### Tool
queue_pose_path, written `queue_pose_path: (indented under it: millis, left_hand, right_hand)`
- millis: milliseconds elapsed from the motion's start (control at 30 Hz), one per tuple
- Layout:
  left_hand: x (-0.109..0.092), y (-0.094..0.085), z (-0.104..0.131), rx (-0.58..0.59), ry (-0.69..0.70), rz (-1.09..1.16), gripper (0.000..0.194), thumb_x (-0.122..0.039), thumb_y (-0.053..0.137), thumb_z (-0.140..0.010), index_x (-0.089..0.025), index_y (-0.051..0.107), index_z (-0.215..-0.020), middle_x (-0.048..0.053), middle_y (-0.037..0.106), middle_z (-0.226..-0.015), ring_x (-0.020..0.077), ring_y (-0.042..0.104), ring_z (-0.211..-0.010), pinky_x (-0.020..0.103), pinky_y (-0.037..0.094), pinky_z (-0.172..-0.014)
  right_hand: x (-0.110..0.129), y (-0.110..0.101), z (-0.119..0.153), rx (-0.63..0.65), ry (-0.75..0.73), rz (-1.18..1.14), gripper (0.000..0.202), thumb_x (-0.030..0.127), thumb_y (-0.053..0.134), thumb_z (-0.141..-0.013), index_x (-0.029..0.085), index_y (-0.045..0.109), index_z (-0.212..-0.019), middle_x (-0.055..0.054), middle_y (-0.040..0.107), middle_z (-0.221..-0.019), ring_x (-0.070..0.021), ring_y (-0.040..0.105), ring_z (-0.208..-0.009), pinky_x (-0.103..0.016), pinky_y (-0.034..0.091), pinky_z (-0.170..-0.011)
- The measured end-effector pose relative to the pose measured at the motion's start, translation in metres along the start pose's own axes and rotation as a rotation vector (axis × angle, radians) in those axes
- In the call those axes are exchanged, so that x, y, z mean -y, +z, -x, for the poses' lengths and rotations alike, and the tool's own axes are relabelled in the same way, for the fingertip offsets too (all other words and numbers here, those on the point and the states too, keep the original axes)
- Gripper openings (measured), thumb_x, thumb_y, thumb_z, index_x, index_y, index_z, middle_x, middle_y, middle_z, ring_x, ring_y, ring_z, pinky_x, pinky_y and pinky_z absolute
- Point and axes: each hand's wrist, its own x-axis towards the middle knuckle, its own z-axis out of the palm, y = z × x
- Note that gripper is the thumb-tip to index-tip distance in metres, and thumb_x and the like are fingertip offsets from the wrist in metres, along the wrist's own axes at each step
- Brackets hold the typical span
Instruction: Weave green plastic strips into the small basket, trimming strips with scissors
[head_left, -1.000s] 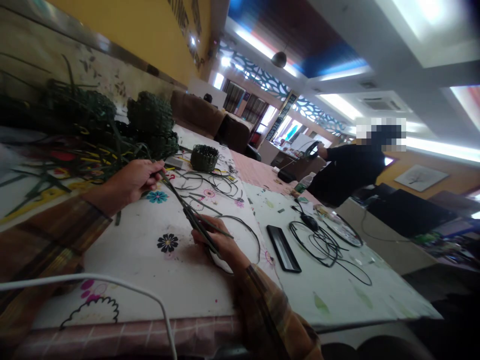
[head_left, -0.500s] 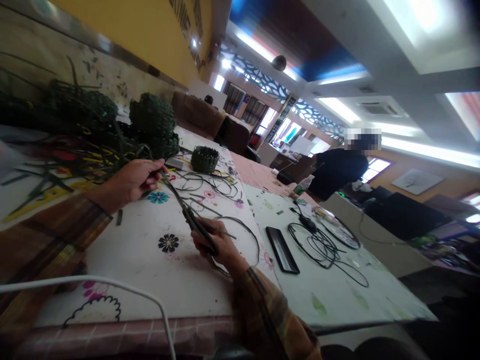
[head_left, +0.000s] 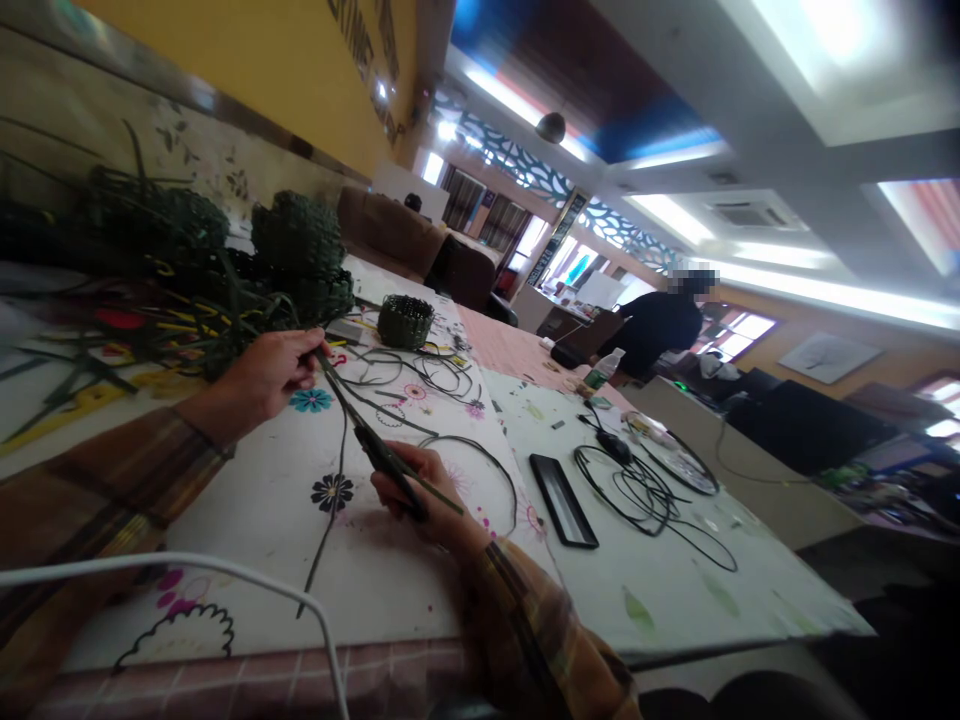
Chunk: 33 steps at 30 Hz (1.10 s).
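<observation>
My left hand (head_left: 281,372) is closed, pinching the ends of dark green flat strips (head_left: 339,385) between thumb and fingertips. The strips run down and right toward my right hand (head_left: 424,492), and a thin one (head_left: 328,535) hangs apart toward the table's front. My right hand is wrapped around a dark, slim tool that looks like scissors (head_left: 382,455), its tip up against the strips. How far its blades are apart is too blurred to tell. Beyond my hands stands a small woven dark green basket (head_left: 406,321), with loose strips (head_left: 442,375) lying beside it.
Several larger woven baskets (head_left: 296,245) and a heap of strips crowd the table's left back. On the right lie a black tray (head_left: 564,502), a coiled black cable (head_left: 634,490) and a bottle (head_left: 604,369). A white cable (head_left: 225,566) crosses the front. Another person (head_left: 652,325) is farther back.
A thin strip now hangs separately toward the front of the table, away from my right hand. My right hand has shifted slightly left. The person in the background has moved left and lower.
</observation>
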Motion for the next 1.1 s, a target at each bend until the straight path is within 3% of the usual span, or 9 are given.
queue_pose_path:
  millis: [333,400,500,600,900,1100]
  left_hand:
    - [-0.004,-0.001,-0.003,-0.035,-0.051,0.164,0.024,-0.015,0.051,-0.096,-0.013,0.055,-0.072,-0.007,0.037,-0.049,0.0029,0.025,-0.034,0.014,0.021,-0.032]
    - [-0.005,-0.002,-0.004,-0.022,-0.078,0.188,0.024,-0.013,0.051,-0.095,-0.014,0.051,-0.071,-0.007,0.037,-0.052,0.0023,0.025,-0.034,0.013,0.022,-0.033]
    - [-0.003,-0.002,-0.005,-0.017,-0.091,0.191,0.023,-0.011,0.055,-0.092,-0.015,0.048,-0.070,-0.007,0.039,-0.053,0.0018,0.025,-0.034,0.013,0.021,-0.033]
    - [0.002,0.000,-0.003,-0.011,-0.062,0.174,0.021,-0.012,0.062,-0.088,-0.014,0.051,-0.070,-0.007,0.040,-0.053,0.0017,0.026,-0.035,0.014,0.021,-0.033]
    - [0.007,0.002,0.001,-0.026,0.005,0.161,0.026,-0.011,0.069,-0.082,-0.014,0.050,-0.065,-0.006,0.046,-0.054,0.0017,0.029,-0.035,0.015,0.020,-0.034]
    - [-0.002,0.004,0.002,-0.059,-0.027,0.266,0.022,-0.011,0.056,-0.093,-0.012,0.056,-0.071,-0.006,0.041,-0.053,0.0027,0.029,-0.036,0.015,0.025,-0.035]
  right_hand:
    - [0.008,0.001,0.004,-0.042,0.016,0.068,0.033,0.046,0.075,-0.079,0.017,0.059,-0.076,0.007,0.048,-0.054,-0.0047,0.041,-0.042,-0.017,0.031,-0.036]
    - [0.003,-0.001,0.002,-0.050,0.027,0.059,0.033,0.045,0.078,-0.076,0.015,0.065,-0.085,0.008,0.050,-0.055,-0.0043,0.040,-0.042,-0.017,0.033,-0.037]
    - [-0.005,-0.004,-0.002,-0.069,0.054,0.025,0.053,0.044,0.082,-0.071,0.014,0.069,-0.112,0.007,0.056,-0.058,-0.0049,0.044,-0.043,-0.017,0.034,-0.039]
    - [-0.010,-0.007,-0.005,-0.077,0.040,0.016,0.059,0.044,0.083,-0.071,0.015,0.069,-0.120,0.006,0.057,-0.061,-0.0047,0.044,-0.044,-0.017,0.033,-0.040]
    - [0.000,-0.001,0.001,-0.038,0.031,0.035,0.038,0.045,0.077,-0.077,0.015,0.067,-0.097,0.008,0.048,-0.057,-0.0039,0.039,-0.042,-0.017,0.032,-0.038]
    - [0.008,0.000,0.004,-0.022,0.052,0.065,0.029,0.043,0.073,-0.078,0.017,0.059,-0.079,0.008,0.048,-0.055,-0.0040,0.040,-0.041,-0.017,0.032,-0.037]
